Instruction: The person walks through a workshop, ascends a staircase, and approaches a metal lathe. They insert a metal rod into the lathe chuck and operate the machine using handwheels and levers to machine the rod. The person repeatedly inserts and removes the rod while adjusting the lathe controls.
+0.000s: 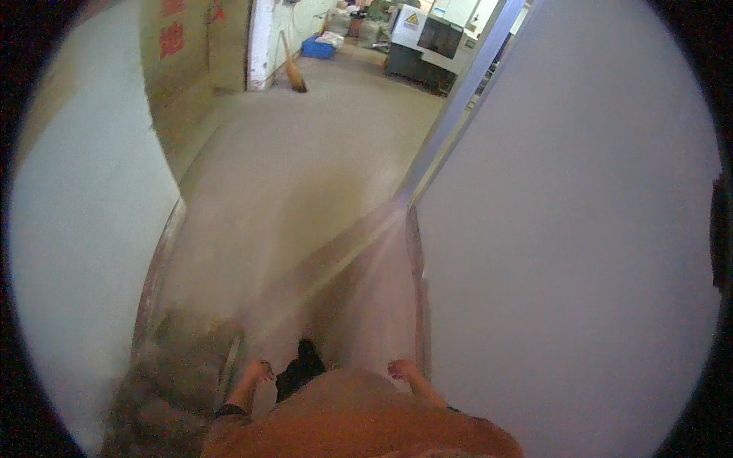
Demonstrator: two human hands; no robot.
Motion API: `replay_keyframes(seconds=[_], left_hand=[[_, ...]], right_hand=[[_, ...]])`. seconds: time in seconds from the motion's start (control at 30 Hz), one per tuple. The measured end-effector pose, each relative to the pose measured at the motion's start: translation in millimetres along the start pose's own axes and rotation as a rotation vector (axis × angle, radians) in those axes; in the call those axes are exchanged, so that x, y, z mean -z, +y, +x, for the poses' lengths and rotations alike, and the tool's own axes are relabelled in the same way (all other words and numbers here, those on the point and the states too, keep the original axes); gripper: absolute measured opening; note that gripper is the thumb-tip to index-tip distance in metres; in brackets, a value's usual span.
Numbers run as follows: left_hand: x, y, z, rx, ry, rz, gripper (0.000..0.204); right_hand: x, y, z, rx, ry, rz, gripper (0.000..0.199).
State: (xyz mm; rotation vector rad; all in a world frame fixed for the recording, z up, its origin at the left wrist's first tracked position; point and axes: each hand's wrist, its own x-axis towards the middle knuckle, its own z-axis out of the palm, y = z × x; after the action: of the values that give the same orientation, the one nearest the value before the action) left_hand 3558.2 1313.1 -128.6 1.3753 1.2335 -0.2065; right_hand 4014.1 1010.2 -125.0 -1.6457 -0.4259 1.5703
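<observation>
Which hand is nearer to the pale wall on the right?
Right. The right hand is beside the pale wall; the left hand is farther left, away from it.

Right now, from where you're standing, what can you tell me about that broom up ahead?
The broom is straw-coloured, with a slim handle and a flared, darker-tipped head that looks like natural fibre. It stands head down on the floor, tilted, its handle apparently leaning on the pale wall, just left of a blue bin. Neither the left hand nor the right hand touches it. Finer detail, such as any binding, is too blurred to tell.
</observation>
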Motion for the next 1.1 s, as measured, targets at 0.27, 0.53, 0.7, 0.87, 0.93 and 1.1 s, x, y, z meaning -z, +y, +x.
replay_keyframes(seconds=[0.27,0.53,0.7,0.87,0.93,1.1], left_hand=[[83.9,265.3,143.4,-0.205,-0.081,0.165,0.029],[188.5,391.5,350.7,-0.394,0.045,0.101,0.031],[220.5,425.6,332.5,-0.135,-0.021,0.408,0.026],[235.6,398.6,348.0,0.093,-0.069,0.278,0.022],[245.6,402.8,378.2,0.139,-0.109,0.254,0.02],[299.2,455.6,492.8,0.093,-0.14,0.309,0.015]], right_hand=[[78.3,-38.6,32.7,-0.277,0.225,0.019,0.026],[87.7,-219.9,183.0,-0.393,0.31,0.159,0.022],[131.5,-344.3,304.2,-0.261,0.302,0.076,0.021],[172.8,-481.5,421.1,-0.002,0.255,0.076,0.02],[196.5,-513.6,472.5,0.137,0.147,0.055,0.019],[193.4,-583.4,540.7,0.13,0.154,-0.397,0.021]])
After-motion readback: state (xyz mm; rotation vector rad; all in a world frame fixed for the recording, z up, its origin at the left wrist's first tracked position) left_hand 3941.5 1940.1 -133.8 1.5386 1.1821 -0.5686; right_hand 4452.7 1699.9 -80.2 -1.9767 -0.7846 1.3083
